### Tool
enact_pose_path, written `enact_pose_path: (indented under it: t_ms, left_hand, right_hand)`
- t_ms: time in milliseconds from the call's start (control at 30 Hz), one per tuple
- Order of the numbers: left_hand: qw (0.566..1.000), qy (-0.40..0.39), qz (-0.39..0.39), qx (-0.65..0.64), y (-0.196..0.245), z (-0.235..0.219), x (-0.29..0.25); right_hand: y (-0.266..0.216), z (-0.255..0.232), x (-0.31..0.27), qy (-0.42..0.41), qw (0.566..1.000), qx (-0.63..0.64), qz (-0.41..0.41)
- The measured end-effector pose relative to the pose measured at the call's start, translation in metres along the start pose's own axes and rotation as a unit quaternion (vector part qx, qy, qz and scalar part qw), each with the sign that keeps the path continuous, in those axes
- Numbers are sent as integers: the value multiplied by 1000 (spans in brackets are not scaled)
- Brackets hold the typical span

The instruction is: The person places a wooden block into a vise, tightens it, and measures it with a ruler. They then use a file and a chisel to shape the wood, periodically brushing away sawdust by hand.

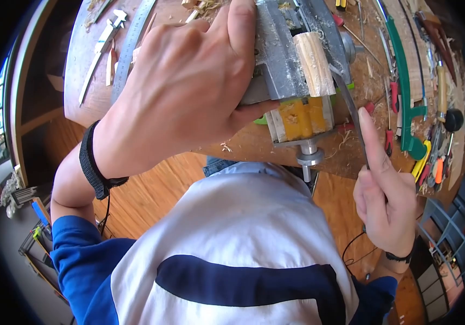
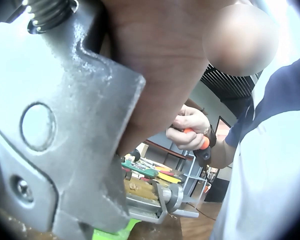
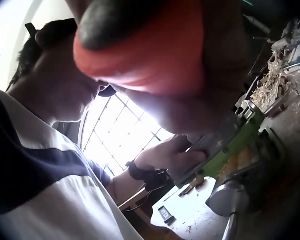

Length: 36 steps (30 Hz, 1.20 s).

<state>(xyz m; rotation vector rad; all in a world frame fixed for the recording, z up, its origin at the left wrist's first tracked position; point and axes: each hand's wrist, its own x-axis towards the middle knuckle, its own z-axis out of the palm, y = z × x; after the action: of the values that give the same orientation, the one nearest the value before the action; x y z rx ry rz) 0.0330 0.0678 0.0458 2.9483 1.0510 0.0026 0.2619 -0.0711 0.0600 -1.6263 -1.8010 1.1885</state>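
A small pale wood block [image 1: 314, 64] with a rounded top is clamped in the grey metal vise [image 1: 281, 65] at the bench edge. My left hand [image 1: 181, 81] grips the vise's left side, thumb low near its front and the other fingers partly hidden; the left wrist view shows the palm close against the vise body [image 2: 80, 130]. In my right hand [image 1: 387, 203] is a narrow flat file [image 1: 352, 111], its index finger extended along the metal. The file's far end lies beside the wood's right side. Its orange and black handle [image 3: 145, 55] fills the palm.
Calipers [image 1: 102, 51] and a steel ruler [image 1: 129, 54] lie on the bench at left. At right are a green saw-like tool [image 1: 406, 108] and several hand tools. The vise's screw handle [image 1: 309, 157] juts toward my body. Wood shavings [image 3: 270, 82] litter the bench.
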Motion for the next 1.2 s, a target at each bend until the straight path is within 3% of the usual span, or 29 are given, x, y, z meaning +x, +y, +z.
enact_pose_path:
  t_ms: [167,367,667,767,867,967,1000,1100,1167,1200]
  left_hand:
    - [1000,9,17,-14,-1,1,0]
    - [999,-7,-31,-5,9,-5,2]
    - [996,26,87,-8,-10,-3,0]
    - [997,72,15,-9,6,8,-3]
    - [998,14,68,-9,-9,-1,-1]
    - [995,86,41,12,5,5,0]
    - [995,84,44,12,6,8,0]
    - [998,52,44,-1,-7,13,-4]
    - [998,-5,49,-24,-27,16,-5]
    - [998,21,54,-4,-22,16,-5]
  right_hand:
    - [-9,2,39,28,999,-21,-15]
    - [-6,-3,36,5,999,-38,-36]
    - [-3,-9,9,-8,997,-62,-46]
    - [-7,-15,9,-19,995,-91,-38]
    - [-16,-22,-5,-67,994,-78,26]
    - [-20,-22,4,-74,994,-66,53]
    - [-14,-17,9,-36,997,-73,2]
    - [-7,-13,7,-20,995,-94,-31]
    - [-9,-12,10,-24,996,-83,-10]
    - [-11,-13,11,-28,997,-79,2]
